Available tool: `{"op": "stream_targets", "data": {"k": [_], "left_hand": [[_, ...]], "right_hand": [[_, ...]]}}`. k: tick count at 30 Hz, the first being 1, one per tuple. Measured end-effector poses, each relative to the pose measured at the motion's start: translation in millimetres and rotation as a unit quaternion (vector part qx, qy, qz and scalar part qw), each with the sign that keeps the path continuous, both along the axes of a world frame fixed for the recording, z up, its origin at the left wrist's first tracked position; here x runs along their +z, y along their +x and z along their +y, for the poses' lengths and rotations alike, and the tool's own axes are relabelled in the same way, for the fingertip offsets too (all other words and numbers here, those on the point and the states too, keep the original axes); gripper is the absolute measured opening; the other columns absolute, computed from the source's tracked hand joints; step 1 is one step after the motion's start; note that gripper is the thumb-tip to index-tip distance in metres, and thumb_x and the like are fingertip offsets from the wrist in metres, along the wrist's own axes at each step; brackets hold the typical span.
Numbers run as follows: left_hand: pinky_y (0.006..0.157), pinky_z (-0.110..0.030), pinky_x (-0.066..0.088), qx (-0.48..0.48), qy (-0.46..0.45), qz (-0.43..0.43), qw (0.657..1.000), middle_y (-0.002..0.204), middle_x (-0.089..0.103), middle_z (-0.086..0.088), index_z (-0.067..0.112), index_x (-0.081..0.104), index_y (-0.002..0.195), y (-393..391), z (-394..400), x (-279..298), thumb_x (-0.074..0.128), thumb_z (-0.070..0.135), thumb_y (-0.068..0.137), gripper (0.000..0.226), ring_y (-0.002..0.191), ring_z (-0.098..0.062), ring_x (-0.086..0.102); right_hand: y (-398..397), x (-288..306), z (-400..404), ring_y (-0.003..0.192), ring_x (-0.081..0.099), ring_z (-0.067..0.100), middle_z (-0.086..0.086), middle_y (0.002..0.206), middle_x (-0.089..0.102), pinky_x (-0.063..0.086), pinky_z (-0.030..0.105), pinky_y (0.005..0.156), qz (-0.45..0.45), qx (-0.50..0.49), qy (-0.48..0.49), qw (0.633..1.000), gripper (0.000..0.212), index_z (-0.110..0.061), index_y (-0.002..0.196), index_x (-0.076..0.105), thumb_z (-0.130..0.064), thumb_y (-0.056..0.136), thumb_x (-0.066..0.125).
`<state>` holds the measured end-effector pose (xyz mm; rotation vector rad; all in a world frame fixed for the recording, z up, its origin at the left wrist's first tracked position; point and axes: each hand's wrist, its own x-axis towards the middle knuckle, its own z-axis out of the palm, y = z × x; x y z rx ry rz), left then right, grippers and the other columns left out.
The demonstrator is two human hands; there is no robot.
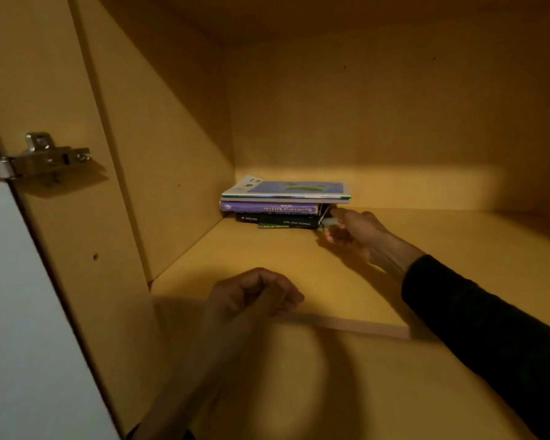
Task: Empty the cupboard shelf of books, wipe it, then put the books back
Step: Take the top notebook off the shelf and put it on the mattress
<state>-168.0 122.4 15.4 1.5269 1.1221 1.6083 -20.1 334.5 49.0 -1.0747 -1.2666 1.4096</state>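
The stack of books (285,204) lies flat in the back left corner of the cupboard shelf (267,258), pushed up near the side wall (172,147) and the back panel. My right hand (356,231) has its fingers at the stack's right end, low down, by the lower books; they look curled in toward a small pale thing there, perhaps a loose slip or a pen, but it is blurred and I cannot tell whether I am pinching it, gripping the books, or only touching them. My left hand (254,293) hangs over the front of the shelf with its fingers loosely curled, holding nothing that I can see.

The books should handle as a stiff but loose pile: thin paperbacks with glossy covers, the wide top book (286,189) overhanging the purple one (269,208) and the dark ones (278,220) beneath. I judge the pile moderately heavy for one hand and apt to slide apart if lifted by one end. Better to slip fingers under the bottom book with the thumb on top, and bring the left hand to the other end.

The far side of the stack is hidden, so I cannot count the books. Most spine lettering is too small to read. The door hinge (48,158) shows at left; the door itself is cut off, and the shelf's right end is in shadow.
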Motion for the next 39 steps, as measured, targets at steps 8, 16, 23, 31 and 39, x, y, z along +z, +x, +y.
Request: {"op": "stream_targets", "data": {"k": [8, 16, 23, 31, 39], "left_hand": [[0.07, -0.021, 0.055, 0.001, 0.024, 0.027, 0.999, 0.082, 0.075, -0.008, 0.001, 0.07, 0.084, -43, 87, 28, 0.057, 0.003, 0.094, 0.017, 0.073, -0.011, 0.066], [0.076, -0.031, 0.056, 0.051, 0.001, 0.057, 0.997, 0.082, 0.075, -0.005, 0.011, 0.072, 0.081, -58, 135, 24, 0.06, 0.009, 0.093, 0.017, 0.074, -0.012, 0.067], [0.077, -0.032, 0.052, 0.1, 0.007, 0.099, 0.99, 0.08, 0.074, -0.005, 0.013, 0.073, 0.081, -54, 162, 36, 0.064, 0.015, 0.09, 0.013, 0.073, -0.01, 0.065], [0.06, -0.018, 0.04, 0.199, 0.038, 0.214, 0.956, 0.058, 0.062, 0.009, 0.011, 0.071, 0.086, -62, 197, 42, 0.065, 0.021, 0.09, 0.013, 0.057, 0.0, 0.055], [0.081, -0.026, 0.05, 0.258, 0.045, 0.302, 0.917, 0.098, 0.069, 0.001, 0.014, 0.067, 0.091, -61, 235, 30, 0.061, 0.018, 0.09, 0.007, 0.093, -0.013, 0.063]], "right_hand": [[-31, -7, 74, 0.063, 0.058, 0.023, 0.015, 0.088, 0.066, 0.045, 0.027, 0.046, -0.069, -0.171, 0.015, 0.983, 0.031, -0.001, 0.098, 0.056, -0.03, 0.094, 0.06], [-28, -4, 103, 0.134, 0.041, 0.035, 0.014, 0.151, 0.036, 0.042, 0.046, 0.106, -0.369, -0.162, 0.279, 0.872, 0.055, -0.012, 0.143, 0.044, -0.033, 0.095, 0.059], [-22, 18, 110, 0.116, 0.057, 0.029, 0.009, 0.138, 0.056, 0.049, 0.04, 0.097, -0.508, -0.02, 0.275, 0.816, 0.064, -0.02, 0.14, 0.051, -0.058, 0.089, 0.057], [-19, 13, 115, 0.113, 0.055, 0.029, 0.011, 0.128, 0.061, 0.045, 0.036, 0.088, -0.577, -0.027, 0.366, 0.729, 0.062, -0.018, 0.137, 0.054, -0.058, 0.09, 0.056], [-16, 9, 118, 0.105, 0.056, 0.025, 0.008, 0.116, 0.067, 0.04, 0.038, 0.097, -0.562, -0.043, 0.409, 0.717, 0.054, -0.018, 0.128, 0.062, -0.055, 0.089, 0.057]]}}
